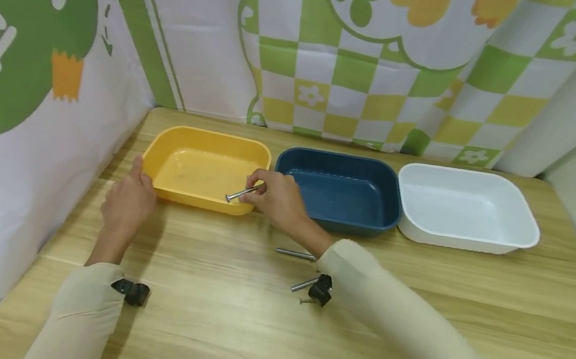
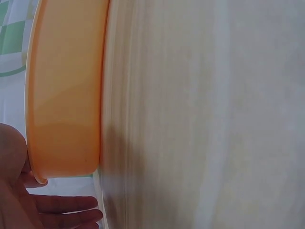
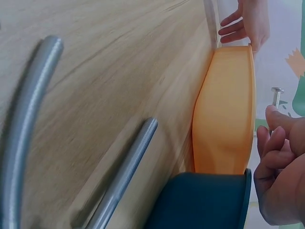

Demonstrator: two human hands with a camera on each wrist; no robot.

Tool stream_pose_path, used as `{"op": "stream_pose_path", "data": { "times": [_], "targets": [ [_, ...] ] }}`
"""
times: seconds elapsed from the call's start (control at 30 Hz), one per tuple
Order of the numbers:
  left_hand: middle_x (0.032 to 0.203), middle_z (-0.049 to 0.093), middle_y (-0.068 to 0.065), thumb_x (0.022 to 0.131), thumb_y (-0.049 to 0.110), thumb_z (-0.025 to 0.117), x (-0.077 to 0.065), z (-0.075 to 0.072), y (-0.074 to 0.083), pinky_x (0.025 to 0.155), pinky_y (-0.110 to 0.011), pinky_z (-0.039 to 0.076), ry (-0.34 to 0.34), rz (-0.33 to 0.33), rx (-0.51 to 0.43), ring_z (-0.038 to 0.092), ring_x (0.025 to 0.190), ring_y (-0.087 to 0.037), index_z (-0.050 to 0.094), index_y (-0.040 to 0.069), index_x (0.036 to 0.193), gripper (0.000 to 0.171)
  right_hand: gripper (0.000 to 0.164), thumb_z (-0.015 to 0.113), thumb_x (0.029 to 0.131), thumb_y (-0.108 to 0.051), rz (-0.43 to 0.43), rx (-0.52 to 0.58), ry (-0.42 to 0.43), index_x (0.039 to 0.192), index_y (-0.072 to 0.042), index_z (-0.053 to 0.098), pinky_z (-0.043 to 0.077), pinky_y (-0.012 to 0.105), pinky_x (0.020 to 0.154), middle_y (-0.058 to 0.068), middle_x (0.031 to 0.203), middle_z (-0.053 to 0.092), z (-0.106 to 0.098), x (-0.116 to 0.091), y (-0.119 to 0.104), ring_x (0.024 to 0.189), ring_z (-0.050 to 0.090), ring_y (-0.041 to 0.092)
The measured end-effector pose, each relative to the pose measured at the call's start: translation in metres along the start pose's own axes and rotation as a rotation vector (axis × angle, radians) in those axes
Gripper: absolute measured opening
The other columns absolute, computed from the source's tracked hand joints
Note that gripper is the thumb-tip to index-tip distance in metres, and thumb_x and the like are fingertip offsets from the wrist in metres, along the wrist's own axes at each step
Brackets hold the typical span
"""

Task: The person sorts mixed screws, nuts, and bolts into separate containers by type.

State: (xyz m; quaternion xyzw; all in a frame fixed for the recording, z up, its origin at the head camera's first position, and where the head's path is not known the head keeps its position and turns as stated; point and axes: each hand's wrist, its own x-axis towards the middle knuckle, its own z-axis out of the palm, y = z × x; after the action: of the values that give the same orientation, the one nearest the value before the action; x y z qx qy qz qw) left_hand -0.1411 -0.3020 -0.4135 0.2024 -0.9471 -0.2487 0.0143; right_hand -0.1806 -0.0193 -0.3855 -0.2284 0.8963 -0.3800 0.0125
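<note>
My right hand pinches a silver bolt between thumb and fingers, above the near rim of the yellow tray. The bolt's flat head points left, out past the fingers; in the right wrist view the bolt stands up from the thumb. At the tray's left end my left hand holds the rim corner. In the left wrist view its thumb and a finger meet at that corner, while the other fingers stretch out beside the tray's wall.
Right of the yellow tray stand a dark blue tray and a white tray in a row. A metal rod, another rod and a small screw lie on the wooden table near my right forearm. Printed cloth hangs behind.
</note>
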Motion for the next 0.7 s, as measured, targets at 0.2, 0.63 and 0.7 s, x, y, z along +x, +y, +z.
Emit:
{"op": "stream_pose_path", "data": {
  "times": [0.2, 0.63, 0.7],
  "targets": [
    [0.131, 0.048, -0.043, 0.105, 0.033, 0.014, 0.0, -0.002, -0.003, 0.081, -0.072, 0.042, 0.015, -0.004, -0.005, 0.051, 0.108, -0.062, 0.01, 0.021, 0.163, 0.059, 0.017, 0.082, 0.085, -0.025, -0.012, -0.007, -0.018, 0.089, -0.014, 0.07, 0.043, 0.025, 0.051, -0.004, 0.074, 0.069, 0.007, 0.006, -0.008, 0.06, 0.059, 0.011],
    [0.132, 0.049, -0.04, 0.105, 0.034, 0.014, 0.001, 0.0, -0.001, 0.081, -0.072, 0.042, 0.02, -0.007, -0.029, 0.051, 0.108, -0.062, 0.013, 0.021, 0.163, 0.059, 0.017, 0.082, 0.084, -0.026, 0.064, -0.043, -0.048, 0.087, -0.015, 0.07, 0.04, 0.027, 0.05, -0.006, 0.071, 0.067, 0.011, 0.022, -0.009, 0.059, 0.057, 0.013],
    [0.132, 0.049, -0.041, 0.105, 0.033, 0.014, 0.0, 0.001, -0.002, 0.08, -0.072, 0.043, 0.019, -0.009, -0.027, 0.052, 0.107, -0.062, 0.012, 0.022, 0.163, 0.059, 0.017, 0.083, 0.084, -0.027, 0.065, -0.071, -0.068, 0.086, -0.015, 0.07, 0.04, 0.028, 0.051, -0.006, 0.071, 0.066, 0.013, 0.024, -0.009, 0.061, 0.057, 0.013]
  ]
}}
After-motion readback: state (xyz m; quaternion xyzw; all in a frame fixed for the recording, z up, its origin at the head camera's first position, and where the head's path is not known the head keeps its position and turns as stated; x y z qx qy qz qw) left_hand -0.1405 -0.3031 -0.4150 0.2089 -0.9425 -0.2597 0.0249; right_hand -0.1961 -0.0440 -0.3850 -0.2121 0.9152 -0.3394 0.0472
